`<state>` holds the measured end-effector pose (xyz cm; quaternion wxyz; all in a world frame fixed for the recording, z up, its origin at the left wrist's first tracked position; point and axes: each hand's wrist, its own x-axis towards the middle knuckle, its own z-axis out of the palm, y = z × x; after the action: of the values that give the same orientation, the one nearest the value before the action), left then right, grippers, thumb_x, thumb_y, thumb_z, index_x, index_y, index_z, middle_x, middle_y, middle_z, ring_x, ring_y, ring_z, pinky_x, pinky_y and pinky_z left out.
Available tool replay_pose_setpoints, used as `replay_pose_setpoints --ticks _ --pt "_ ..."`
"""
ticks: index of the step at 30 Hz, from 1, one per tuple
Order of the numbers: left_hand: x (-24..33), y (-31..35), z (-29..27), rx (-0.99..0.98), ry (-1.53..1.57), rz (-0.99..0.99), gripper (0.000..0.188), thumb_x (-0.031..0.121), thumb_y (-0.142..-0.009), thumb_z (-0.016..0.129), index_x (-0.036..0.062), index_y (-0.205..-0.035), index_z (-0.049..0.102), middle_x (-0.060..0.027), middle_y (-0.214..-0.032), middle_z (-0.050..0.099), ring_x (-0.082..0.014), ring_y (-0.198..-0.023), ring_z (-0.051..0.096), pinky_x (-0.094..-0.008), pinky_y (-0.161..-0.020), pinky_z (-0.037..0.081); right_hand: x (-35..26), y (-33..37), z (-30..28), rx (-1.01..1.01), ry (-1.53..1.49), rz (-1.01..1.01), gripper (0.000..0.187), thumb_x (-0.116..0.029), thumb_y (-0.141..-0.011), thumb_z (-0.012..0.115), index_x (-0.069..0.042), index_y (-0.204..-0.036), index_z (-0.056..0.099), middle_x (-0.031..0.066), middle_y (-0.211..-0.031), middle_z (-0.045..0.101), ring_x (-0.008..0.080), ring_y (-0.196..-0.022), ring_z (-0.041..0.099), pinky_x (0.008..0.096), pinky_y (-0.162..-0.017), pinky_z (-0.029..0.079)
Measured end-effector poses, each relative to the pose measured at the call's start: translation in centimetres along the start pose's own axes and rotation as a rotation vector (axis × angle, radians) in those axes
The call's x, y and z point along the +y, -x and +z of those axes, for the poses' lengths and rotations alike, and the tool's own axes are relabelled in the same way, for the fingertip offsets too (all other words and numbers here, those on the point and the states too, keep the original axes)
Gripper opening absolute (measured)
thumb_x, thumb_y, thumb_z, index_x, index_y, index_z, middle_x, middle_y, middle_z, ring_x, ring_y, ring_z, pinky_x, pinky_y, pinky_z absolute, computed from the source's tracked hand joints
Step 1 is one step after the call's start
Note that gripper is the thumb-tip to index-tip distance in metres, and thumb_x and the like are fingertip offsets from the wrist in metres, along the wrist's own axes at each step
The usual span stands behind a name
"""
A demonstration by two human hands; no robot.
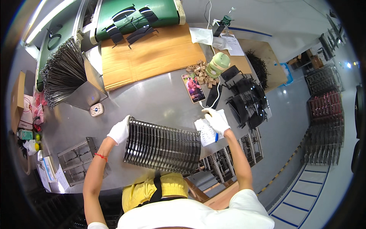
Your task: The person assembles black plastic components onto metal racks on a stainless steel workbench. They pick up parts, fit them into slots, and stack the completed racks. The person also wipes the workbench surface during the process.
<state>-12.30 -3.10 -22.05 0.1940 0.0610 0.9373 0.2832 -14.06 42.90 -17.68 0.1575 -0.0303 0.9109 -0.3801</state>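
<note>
Left hand (pixel 119 130) in white glove, fingers closed on left end of rack (pixel 163 146), full of dark plates and held over table (pixel 152 97) edge. Right hand (pixel 216 119) apart from rack, fingers curled on paper (pixel 206 131). Loading seemingly finished; more black parts (pixel 247 103) waiting at right.

Two gloved hands: left (pixel 119 130), right (pixel 216 120). One long stack (pixel 163 145) of black plates, too many to count. One phone (pixel 193 87). One green jug (pixel 218 65). One paper sheet (pixel 206 131) with one blue pen (pixel 216 137). One heap of wooden blocks (pixel 202 72), uncountable. One bundle of rods (pixel 63 70). Two cardboard sheets: large (pixel 146 57), small (pixel 267 57).
</note>
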Motion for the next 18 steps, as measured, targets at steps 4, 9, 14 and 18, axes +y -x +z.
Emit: replay_pose_setpoints --ticks 4,9,14,18 --pt "-0.3 -0.2 0.7 -0.026 -0.054 0.219 0.034 0.013 -0.089 0.055 0.0025 -0.121 0.056 -0.0258 -0.104 0.067 -0.0451 -0.098 0.064 -0.049 -0.086 0.052 0.7 4.3 0.2 0.003 -0.153 0.107 0.032 -0.005 -0.095 0.046 -0.001 -0.125 0.057 0.0112 -0.113 0.063 0.0205 -0.105 0.059 0.0325 -0.096 0.046" --pt "-2.9 0.6 0.5 0.198 -0.043 0.214 0.034 0.011 -0.093 0.051 0.0031 -0.126 0.056 -0.0258 -0.115 0.065 -0.0422 -0.102 0.063 -0.0476 -0.088 0.051 -1.5 10.7 1.9 0.103 -0.471 0.284 0.025 -0.009 -0.099 0.051 0.0 -0.122 0.059 0.0057 -0.096 0.065 0.0098 -0.074 0.059 0.0242 -0.068 0.051" --pt "-5.3 11.5 -0.5 0.395 0.587 -0.313 0.029 0.026 -0.102 0.045 0.0044 -0.113 0.06 -0.0083 -0.076 0.061 -0.0153 -0.063 0.058 -0.0306 -0.058 0.047 -4.8 19.0 4.1 0.127 -0.588 0.426 0.029 -0.021 -0.106 0.044 -0.002 -0.103 0.066 0.0003 -0.075 0.061 0.0039 -0.05 0.047 0.0189 -0.047 0.039" --pt "-2.3 19.2 5.5 -0.244 1.044 -0.682 0.041 0.038 -0.103 0.048 -0.0007 -0.101 0.064 -0.0107 -0.081 0.065 -0.0169 -0.061 0.06 -0.0304 -0.05 0.05 -7.3 21.8 7.5 0.281 -0.75 0.411 0.04 -0.036 -0.107 0.043 -0.005 -0.096 0.066 -0.0053 -0.065 0.053 0.0017 -0.048 0.039 0.018 -0.043 0.03"
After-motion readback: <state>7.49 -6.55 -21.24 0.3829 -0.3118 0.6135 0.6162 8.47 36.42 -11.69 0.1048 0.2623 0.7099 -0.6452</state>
